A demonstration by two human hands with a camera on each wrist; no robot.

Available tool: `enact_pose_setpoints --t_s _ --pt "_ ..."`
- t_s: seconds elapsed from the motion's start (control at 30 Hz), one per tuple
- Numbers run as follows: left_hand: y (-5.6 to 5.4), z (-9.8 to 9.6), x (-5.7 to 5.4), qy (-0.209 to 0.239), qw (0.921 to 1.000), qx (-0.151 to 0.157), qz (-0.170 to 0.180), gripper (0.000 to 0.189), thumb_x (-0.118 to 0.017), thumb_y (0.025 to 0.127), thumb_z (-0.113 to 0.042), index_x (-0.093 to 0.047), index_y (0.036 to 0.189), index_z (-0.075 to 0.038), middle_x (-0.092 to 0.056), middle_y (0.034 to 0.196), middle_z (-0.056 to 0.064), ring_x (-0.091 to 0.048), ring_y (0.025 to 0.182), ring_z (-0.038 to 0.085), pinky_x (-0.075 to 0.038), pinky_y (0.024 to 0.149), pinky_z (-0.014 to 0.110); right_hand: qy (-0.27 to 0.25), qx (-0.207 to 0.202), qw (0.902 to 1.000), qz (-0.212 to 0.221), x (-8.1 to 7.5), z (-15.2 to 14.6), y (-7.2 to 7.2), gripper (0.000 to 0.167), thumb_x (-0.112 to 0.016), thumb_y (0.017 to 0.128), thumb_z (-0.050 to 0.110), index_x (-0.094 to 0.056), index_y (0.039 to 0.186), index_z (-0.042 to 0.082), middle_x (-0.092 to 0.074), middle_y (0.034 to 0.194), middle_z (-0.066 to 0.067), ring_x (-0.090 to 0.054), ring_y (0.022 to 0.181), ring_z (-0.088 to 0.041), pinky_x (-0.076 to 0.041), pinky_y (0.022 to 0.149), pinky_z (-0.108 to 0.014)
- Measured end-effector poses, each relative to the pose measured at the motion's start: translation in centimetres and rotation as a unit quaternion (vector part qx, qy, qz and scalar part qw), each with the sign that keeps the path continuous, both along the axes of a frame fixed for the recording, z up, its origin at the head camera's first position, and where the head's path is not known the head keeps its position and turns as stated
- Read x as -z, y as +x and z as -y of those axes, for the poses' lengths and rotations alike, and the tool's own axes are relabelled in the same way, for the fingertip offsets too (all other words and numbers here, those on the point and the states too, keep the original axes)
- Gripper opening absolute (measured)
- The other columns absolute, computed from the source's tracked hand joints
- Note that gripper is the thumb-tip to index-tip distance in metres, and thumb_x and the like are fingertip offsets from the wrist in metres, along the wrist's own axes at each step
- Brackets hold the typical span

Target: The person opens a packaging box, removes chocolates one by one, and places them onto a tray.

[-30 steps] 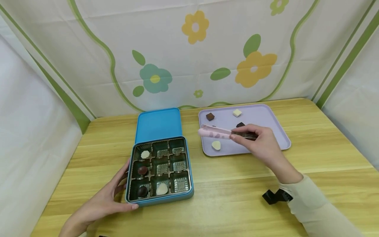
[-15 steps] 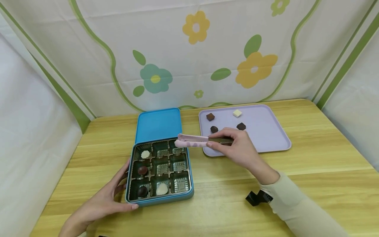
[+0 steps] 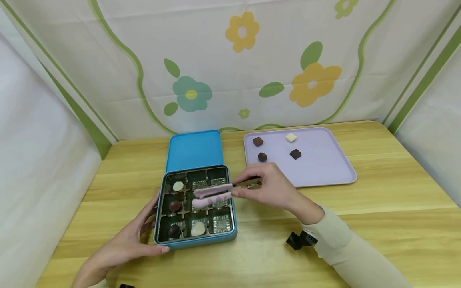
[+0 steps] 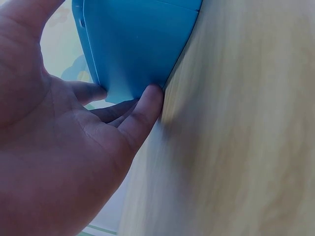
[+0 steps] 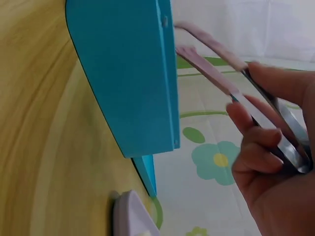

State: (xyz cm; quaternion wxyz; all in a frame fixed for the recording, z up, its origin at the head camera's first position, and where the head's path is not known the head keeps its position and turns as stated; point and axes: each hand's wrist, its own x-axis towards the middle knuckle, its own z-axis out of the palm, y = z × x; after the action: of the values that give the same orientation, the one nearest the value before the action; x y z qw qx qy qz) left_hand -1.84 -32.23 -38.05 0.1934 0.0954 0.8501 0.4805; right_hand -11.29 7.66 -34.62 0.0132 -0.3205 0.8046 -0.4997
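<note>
Pink-tipped tongs, centre of frame, over the middle of the blue tin; tips parted. Right hand pinches them between thumb and fingers. Left hand, lower left: thumb spread wide from fingers, fingers touching the tin. Four chocolates in its left column and lower-middle compartment. Blue lid behind. Right of frame: lilac tray, four sweets visible. Wooden bench beneath.

The wood-grain table carries a blue tin and lilac tray.
</note>
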Motion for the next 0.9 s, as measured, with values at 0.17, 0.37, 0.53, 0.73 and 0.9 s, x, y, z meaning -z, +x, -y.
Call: enact_pose_setpoints --t_s 0.17,0.37,0.53,0.73,0.9 --pt "-0.2 0.2 -0.3 -0.007 1.0000 0.003 -0.002 0.130 -0.092 0.087 -0.020 0.003 0.171 -0.048 -0.004 0.181 0.024 -0.030 0.152 0.067 -0.046 0.101 0.016 0.005 -0.074 0.9964 -0.041 -0.4 0.0 0.4 0.016 -0.091 0.086 0.013 -0.086 0.101 0.014 -0.075 0.088 0.008 -0.063 0.076 -0.003 -0.052 0.067 -0.023" --pt "-0.2 0.0 -0.1 -0.012 0.9999 0.002 0.000 0.130 -0.092 0.086 -0.021 0.004 0.171 -0.046 -0.007 0.180 0.023 -0.034 0.151 0.064 -0.046 0.102 0.017 0.011 -0.087 0.9925 -0.085 -1.3 0.3 1.0 0.016 -0.092 0.086 0.015 -0.086 0.100 0.013 -0.072 0.086 0.010 -0.056 0.073 -0.001 -0.047 0.064 -0.022" --pt "-0.1 0.1 -0.2 -0.013 0.9999 0.001 -0.001 0.130 -0.092 0.087 -0.021 0.004 0.171 -0.047 -0.005 0.181 0.024 -0.032 0.151 0.066 -0.045 0.102 0.017 0.003 -0.102 0.9897 -0.101 -1.7 0.4 1.1 0.016 -0.092 0.084 0.013 -0.086 0.099 0.013 -0.073 0.085 0.008 -0.058 0.072 0.000 -0.047 0.062 -0.021" --pt "0.0 0.1 -0.1 -0.007 0.9999 0.002 -0.010 0.130 -0.092 0.086 -0.020 0.002 0.172 -0.046 -0.008 0.180 0.024 -0.035 0.151 0.063 -0.045 0.103 0.016 0.086 -0.123 0.9827 -0.108 -2.4 1.8 1.6 0.017 -0.089 0.089 0.021 -0.086 0.103 0.011 -0.075 0.090 0.003 -0.055 0.074 0.002 -0.048 0.063 -0.020" --pt "0.1 -0.1 0.0 -0.002 1.0000 0.001 -0.007 0.129 -0.092 0.086 -0.021 0.001 0.172 -0.045 -0.009 0.181 0.022 -0.035 0.152 0.063 -0.043 0.104 0.016 0.176 -0.124 0.9707 -0.106 -4.1 3.7 2.1 0.020 -0.088 0.089 0.024 -0.086 0.104 0.012 -0.076 0.094 0.003 -0.058 0.075 -0.002 -0.049 0.067 -0.018"
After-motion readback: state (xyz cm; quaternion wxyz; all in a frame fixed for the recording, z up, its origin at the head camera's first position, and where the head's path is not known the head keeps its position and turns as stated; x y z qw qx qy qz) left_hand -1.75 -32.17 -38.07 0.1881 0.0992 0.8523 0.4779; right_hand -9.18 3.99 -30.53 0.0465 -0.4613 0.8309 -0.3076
